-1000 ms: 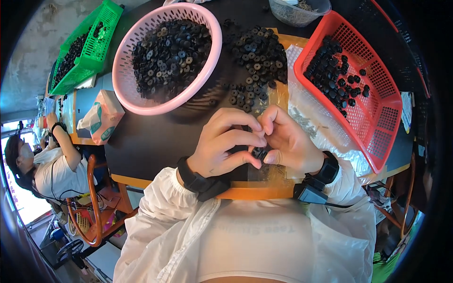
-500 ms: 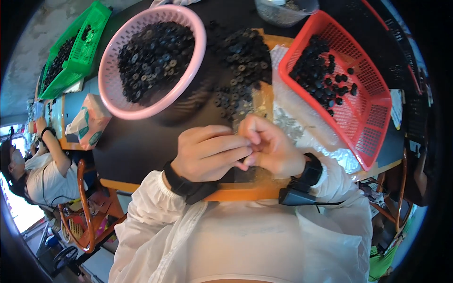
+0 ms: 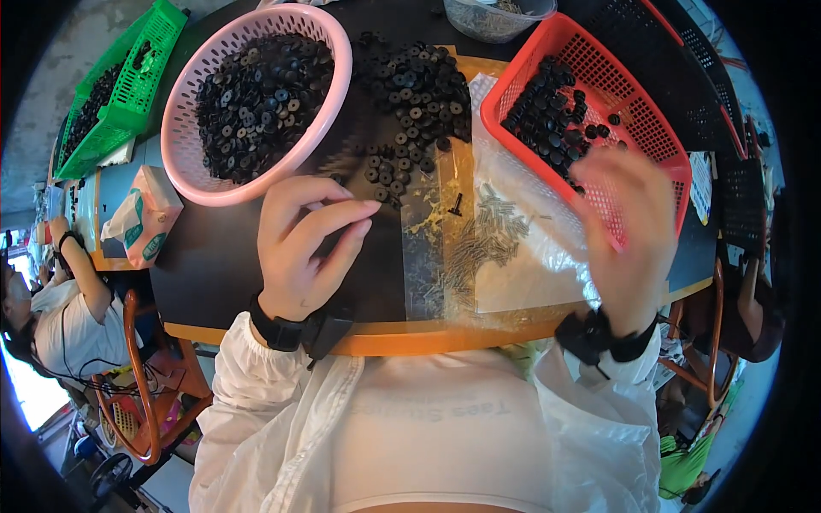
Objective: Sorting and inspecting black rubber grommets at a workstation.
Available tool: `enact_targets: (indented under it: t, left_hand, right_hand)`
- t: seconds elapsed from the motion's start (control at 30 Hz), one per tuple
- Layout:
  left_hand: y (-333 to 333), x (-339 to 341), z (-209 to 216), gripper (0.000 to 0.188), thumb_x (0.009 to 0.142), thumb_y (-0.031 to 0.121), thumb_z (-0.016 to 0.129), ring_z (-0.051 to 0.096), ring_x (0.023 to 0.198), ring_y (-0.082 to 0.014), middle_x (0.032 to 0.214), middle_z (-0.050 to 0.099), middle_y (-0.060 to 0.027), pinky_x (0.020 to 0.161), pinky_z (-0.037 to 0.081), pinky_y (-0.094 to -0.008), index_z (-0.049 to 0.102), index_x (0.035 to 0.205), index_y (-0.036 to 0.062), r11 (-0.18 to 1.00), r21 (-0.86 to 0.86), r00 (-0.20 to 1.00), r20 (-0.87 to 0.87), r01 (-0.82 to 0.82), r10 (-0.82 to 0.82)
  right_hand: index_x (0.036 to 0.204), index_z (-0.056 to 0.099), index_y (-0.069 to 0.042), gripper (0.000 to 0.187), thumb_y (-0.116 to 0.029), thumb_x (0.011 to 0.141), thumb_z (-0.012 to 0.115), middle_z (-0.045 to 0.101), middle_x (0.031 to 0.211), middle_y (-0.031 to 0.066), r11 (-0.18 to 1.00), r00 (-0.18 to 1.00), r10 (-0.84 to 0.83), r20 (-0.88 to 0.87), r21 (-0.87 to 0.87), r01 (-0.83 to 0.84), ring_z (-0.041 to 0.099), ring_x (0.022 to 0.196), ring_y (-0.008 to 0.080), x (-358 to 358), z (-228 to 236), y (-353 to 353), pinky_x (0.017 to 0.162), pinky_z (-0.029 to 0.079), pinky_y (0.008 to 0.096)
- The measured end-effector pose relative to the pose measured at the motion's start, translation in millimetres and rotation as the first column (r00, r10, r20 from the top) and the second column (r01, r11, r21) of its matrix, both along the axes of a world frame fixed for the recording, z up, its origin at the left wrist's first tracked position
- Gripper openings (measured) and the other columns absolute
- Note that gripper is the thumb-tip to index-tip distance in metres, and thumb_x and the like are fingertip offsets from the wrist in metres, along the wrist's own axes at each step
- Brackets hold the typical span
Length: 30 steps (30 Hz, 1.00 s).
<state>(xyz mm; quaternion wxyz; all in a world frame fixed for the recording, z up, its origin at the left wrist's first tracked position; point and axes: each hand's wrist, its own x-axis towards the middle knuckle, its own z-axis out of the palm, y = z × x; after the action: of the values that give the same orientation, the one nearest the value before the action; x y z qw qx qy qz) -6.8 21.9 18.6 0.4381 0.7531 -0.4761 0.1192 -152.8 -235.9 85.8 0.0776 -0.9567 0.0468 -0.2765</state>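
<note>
My left hand hovers over the dark table beside loose black washer-like discs. Its thumb and fingers are apart, with nothing seen between them. Over the near side of the red basket, my right hand is blurred, so its fingers cannot be made out. Several black round caps lie inside that basket. Between my hands, thin metal pins are scattered across the clear plastic and paper. A small black T-shaped piece lies just above the pins.
A pink basin full of black discs stands at the left. Farther left are a tissue pack and a green basket. A clear tub sits at the back. Another person sits at far left.
My hands were together over the table's middle; now they are apart. The left has moved left and opened, and the right has swung right to the red basket.
</note>
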Motion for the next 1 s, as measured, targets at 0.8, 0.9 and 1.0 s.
enact_targets:
  t: [0.8, 0.9, 1.0]
  left_hand:
    - [-25, 6, -8, 0.028, 0.077, 0.007, 0.075, 0.062, 0.087, -0.0259, 0.096, 0.063, -0.0084, 0.079, 0.051, -0.0356, 0.066, 0.104, 0.0045, 0.932, 0.325, 0.985, -0.014, -0.16, 0.174]
    - [-19, 7, -10, 0.026, 0.075, 0.009, 0.078, 0.061, 0.08, -0.0242, 0.092, 0.062, -0.0066, 0.07, 0.052, -0.0332, 0.066, 0.098, 0.0045, 0.945, 0.318, 0.99, -0.079, -0.083, 0.113]
    - [-12, 8, -13, 0.024, 0.074, 0.01, 0.079, 0.061, 0.076, -0.0234, 0.091, 0.063, -0.0063, 0.062, 0.052, -0.0311, 0.067, 0.095, 0.0046, 0.951, 0.307, 0.98, -0.173, -0.038, 0.095]
  right_hand:
    - [0.081, 0.063, -0.01, 0.012, -0.012, 0.071, 0.069, 0.061, 0.08, 0.0033, 0.873, 0.866, 0.437, -0.244, 0.345, -0.344, 0.06, 0.073, 0.0215, 11, -57, 27, 0.065, 0.049, 0.032]
    - [0.083, 0.063, -0.008, 0.012, -0.007, 0.073, 0.07, 0.064, 0.081, 0.0054, 0.833, 0.885, 0.428, -0.186, 0.462, -0.306, 0.062, 0.075, 0.0243, 13, -55, 25, 0.066, 0.05, 0.0331]
    - [0.086, 0.065, -0.006, 0.012, -0.006, 0.076, 0.07, 0.067, 0.084, 0.007, 0.8, 0.889, 0.421, -0.18, 0.535, -0.271, 0.065, 0.078, 0.0268, 12, -59, 22, 0.069, 0.052, 0.0341]
